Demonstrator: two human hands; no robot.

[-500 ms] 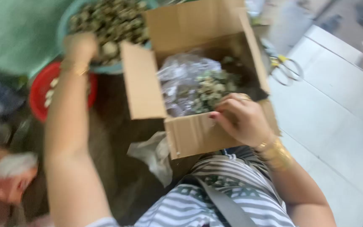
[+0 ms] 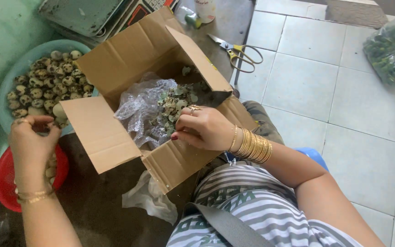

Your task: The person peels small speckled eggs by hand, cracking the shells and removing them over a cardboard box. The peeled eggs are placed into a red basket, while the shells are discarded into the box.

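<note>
Pinching sth small, R hand rests on box front rim, over shell bits. L hand curls by bowl of eggs, between it & red bowl; hold unclear. Eggs prob. light, brittle, smooth: cradle sides w/ fingertips.

A pair of scissors with yellow handles lies open on the grey floor just beyond the cardboard flap. Well apart, at the upper right, a clear plastic bag of small green fruit sits on the pale floor tiles. A crumpled white bag lies on the dark floor.
</note>
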